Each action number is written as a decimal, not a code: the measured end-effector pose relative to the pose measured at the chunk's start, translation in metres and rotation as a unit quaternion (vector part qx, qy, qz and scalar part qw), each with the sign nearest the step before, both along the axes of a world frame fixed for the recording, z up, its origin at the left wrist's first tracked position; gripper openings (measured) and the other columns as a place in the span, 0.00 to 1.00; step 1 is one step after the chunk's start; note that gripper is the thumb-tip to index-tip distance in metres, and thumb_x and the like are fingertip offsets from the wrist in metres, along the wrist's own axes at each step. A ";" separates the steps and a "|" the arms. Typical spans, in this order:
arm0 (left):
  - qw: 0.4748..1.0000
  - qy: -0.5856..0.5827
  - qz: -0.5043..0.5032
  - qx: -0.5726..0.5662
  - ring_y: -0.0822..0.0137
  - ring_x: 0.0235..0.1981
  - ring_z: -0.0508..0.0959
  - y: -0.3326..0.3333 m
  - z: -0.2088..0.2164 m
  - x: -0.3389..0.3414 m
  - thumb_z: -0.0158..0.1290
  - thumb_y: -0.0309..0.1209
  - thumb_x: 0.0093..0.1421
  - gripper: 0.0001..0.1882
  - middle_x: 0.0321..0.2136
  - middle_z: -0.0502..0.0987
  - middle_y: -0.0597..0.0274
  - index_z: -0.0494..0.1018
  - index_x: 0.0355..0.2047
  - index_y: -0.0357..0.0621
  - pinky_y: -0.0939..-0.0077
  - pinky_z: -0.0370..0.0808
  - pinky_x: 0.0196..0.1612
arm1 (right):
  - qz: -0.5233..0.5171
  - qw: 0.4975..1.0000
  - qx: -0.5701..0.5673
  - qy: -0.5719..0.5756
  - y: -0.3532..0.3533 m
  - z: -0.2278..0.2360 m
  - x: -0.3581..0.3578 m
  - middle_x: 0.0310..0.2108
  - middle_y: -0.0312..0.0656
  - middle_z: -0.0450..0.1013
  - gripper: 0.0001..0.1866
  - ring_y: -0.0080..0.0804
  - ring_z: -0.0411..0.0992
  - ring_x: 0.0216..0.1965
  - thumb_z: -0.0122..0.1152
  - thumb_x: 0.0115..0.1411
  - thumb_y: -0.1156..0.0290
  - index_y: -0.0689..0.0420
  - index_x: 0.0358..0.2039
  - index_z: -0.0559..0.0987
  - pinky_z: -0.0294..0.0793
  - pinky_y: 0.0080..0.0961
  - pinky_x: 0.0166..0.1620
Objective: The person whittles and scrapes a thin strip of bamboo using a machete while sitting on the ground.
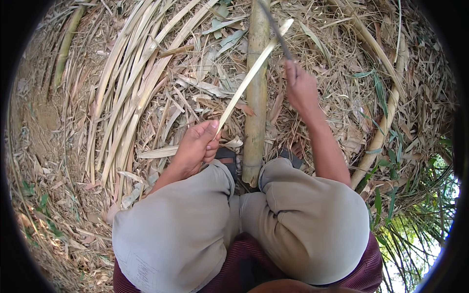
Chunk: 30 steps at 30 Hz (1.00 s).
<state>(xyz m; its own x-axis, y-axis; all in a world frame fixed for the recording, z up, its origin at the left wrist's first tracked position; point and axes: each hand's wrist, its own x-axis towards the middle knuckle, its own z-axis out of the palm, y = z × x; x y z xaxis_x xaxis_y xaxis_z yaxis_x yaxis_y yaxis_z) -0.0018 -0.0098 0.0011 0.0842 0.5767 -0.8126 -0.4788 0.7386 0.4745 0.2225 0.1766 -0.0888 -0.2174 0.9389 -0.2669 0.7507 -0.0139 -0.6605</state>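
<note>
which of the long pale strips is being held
The strip angled over the bamboo pole: the left hand grips its lower end, while the other strips lie bunched to the left.

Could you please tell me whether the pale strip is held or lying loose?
The pale strip is held: the left hand grips its lower end.

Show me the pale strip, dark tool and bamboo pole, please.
Pale strip (249, 78), head view: its middle.
Dark tool (277, 30), head view: its visible middle.
Bamboo pole (255, 117), head view: its lower half.
</note>
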 end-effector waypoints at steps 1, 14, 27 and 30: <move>1.000 -0.004 0.001 0.007 0.83 0.12 0.52 0.000 0.001 -0.005 0.46 0.45 0.70 0.18 0.14 0.58 0.76 0.66 0.29 0.46 0.85 0.47 0.14 | 0.035 0.999 0.027 -0.015 0.006 0.010 0.007 0.18 0.50 0.72 0.33 0.51 0.74 0.21 0.47 0.63 0.36 0.59 0.25 0.74 0.72 0.45 0.27; 0.977 0.155 -0.110 0.095 0.79 0.11 0.68 0.042 -0.002 -0.003 0.46 0.42 0.70 0.18 0.19 0.76 0.62 0.72 0.34 0.38 0.85 0.65 0.15 | -0.045 0.850 -0.328 0.409 -0.061 0.046 -0.051 0.13 0.30 0.64 0.19 0.17 0.58 0.12 0.59 0.65 0.59 0.65 0.44 0.77 0.57 0.20 0.17; 0.983 0.117 -0.142 0.015 0.67 0.25 0.79 -0.005 -0.012 -0.039 0.30 0.55 0.71 0.31 0.27 0.79 0.56 0.72 0.41 0.38 0.77 0.75 0.28 | -0.073 0.833 -0.266 0.479 0.008 0.033 -0.045 0.16 0.33 0.65 0.11 0.18 0.58 0.13 0.61 0.62 0.70 0.66 0.38 0.76 0.58 0.20 0.18; 0.976 0.040 -0.209 0.049 0.68 0.25 0.79 -0.021 -0.011 -0.042 0.32 0.53 0.71 0.30 0.25 0.79 0.56 0.73 0.36 0.39 0.79 0.73 0.27 | -0.039 0.858 -0.224 0.461 0.030 0.035 -0.042 0.15 0.33 0.64 0.13 0.18 0.58 0.14 0.60 0.63 0.68 0.65 0.40 0.77 0.60 0.21 0.18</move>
